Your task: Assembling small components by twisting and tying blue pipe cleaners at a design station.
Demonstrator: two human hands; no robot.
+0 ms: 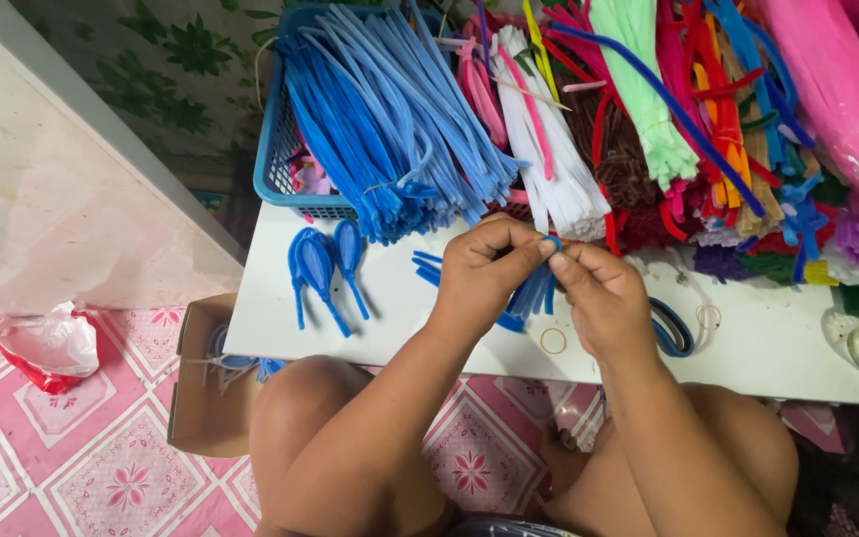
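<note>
My left hand (484, 268) and my right hand (601, 298) meet above a low white table (390, 308), fingertips pinched together on a small bundle of blue pipe cleaners (534, 290) that hangs down between them. A few loose blue pipe cleaner pieces (428, 267) lie just left of my hands. Three finished blue loop shapes (322, 268) rest on the table further left. A rubber band (553, 341) lies below my hands, and dark blue bands (673, 331) sit to the right of my right hand.
A blue plastic basket (280, 159) heaped with blue pipe cleaners (400, 119) stands at the back. Piles of white, pink, green, red and purple pipe cleaners (708, 129) fill the back right. A cardboard box (199, 398) and a plastic bag (44, 346) sit on the pink tiled floor.
</note>
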